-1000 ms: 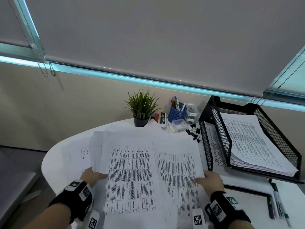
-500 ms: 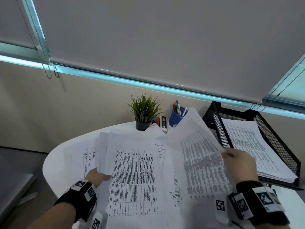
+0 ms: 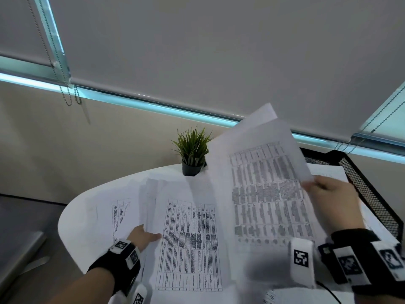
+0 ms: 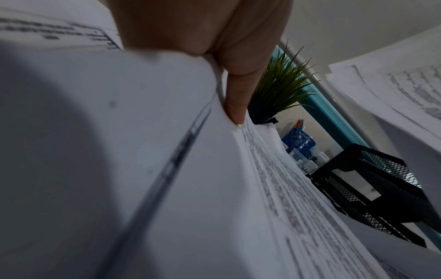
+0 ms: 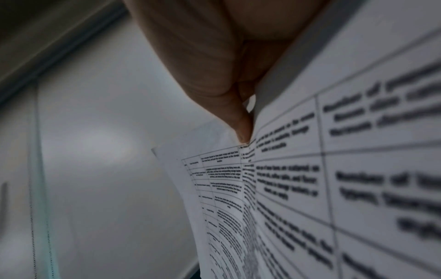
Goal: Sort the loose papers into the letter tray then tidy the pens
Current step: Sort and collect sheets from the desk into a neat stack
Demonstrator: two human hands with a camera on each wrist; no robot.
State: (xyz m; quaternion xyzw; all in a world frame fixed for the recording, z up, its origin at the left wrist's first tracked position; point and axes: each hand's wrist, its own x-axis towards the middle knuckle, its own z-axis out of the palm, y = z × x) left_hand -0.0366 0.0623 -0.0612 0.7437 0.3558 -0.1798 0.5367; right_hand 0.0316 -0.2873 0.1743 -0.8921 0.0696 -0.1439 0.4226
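Paper carrying is the step in hand: from the head view the right hand (image 3: 331,207) pinches a few lifted sheets (image 3: 269,189) by their right edge, raised and tilted over the right side of the tabletop (image 3: 87,218), just beside the black mesh letter tray (image 3: 372,194) at the right edge, which already holds a stack. The left hand (image 3: 143,235) rests on the loose papers (image 3: 188,242) spread across the middle, thumb on top. A good finish, I judge, means levelling the sheets and sliding them in squarely along the tray wall while the left hand steadies the rest. In the left wrist view, fingers (image 4: 235,105) curl round the edge of several sheets, with a potted plant (image 4: 281,85), a blue pen cup (image 4: 299,139) and the tray beyond, toward the far edge. In the right wrist view, thumb and fingers (image 5: 241,130) nip the printed sheets near their margin; a firmer, deeper hold would stop them from fanning.
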